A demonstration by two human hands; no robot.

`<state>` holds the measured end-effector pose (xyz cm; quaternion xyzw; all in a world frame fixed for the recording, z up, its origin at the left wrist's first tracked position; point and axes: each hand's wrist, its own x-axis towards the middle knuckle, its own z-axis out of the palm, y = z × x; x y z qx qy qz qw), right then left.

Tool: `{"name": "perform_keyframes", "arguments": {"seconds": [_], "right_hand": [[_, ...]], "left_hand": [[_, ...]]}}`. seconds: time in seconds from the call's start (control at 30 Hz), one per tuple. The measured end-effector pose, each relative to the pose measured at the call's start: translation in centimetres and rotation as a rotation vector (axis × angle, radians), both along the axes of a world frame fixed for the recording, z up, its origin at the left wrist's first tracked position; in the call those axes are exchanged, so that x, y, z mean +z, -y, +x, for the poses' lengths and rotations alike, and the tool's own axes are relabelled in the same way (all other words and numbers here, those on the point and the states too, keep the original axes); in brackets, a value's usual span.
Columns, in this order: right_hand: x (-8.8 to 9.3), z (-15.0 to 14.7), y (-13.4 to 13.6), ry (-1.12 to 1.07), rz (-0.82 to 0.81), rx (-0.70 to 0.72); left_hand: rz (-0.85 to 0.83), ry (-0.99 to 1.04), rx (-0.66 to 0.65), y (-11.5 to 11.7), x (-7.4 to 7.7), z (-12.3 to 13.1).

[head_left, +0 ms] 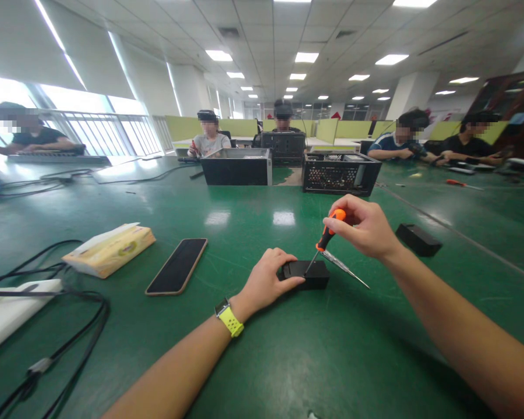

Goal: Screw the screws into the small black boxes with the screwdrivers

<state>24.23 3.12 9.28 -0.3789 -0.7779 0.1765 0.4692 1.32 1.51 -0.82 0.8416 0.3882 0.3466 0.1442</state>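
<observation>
My left hand (268, 276) is closed round the left end of a small black box (317, 275), which lies on the green table. In my right hand (364, 224) is a screwdriver (327, 231) with an orange and black handle, tilted so that its tip meets the top of the box near my left thumb. What the tip sits in is too small to tell. Just behind and to the right of the box lies a thin screwdriver (344, 269) with a clear handle. Another black box (419, 239) stands beyond my right wrist.
A phone (177, 266), a tissue pack (113, 249), a white power strip (17, 308) and black cables (91, 331) lie to the left. Two computer cases (238, 169) (343, 174) stand at the back. Several people sit around the table. An orange screwdriver (456, 183) lies far right.
</observation>
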Motion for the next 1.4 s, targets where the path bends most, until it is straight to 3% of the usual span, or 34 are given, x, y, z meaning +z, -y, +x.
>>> {"name": "perform_keyframes", "arguments": {"seconds": [0.3, 0.53, 0.67, 0.97, 1.2, 1.4], "right_hand": [[1.2, 0.3, 0.6, 0.163, 0.112, 0.036], [1.4, 1.4, 0.5, 0.169, -0.027, 0.133], [1.5, 1.4, 0.7, 0.168, -0.011, 0.140], [1.5, 0.7, 0.7, 0.275, 0.290, -0.028], [1.1, 0.8, 0.6, 0.117, 0.080, 0.032], [1.0, 0.7, 0.7, -0.010, -0.101, 0.199]], "left_hand": [[0.012, -0.033, 0.015, -0.1, 0.1, 0.0], [0.019, -0.049, 0.011, -0.2, 0.1, -0.1], [0.023, -0.049, 0.009, -0.2, 0.0, -0.2], [0.022, -0.059, 0.006, -0.3, -0.1, -0.1], [0.019, -0.055, 0.009, -0.3, -0.1, -0.1], [0.018, -0.055, 0.003, -0.3, -0.1, -0.1]]}}
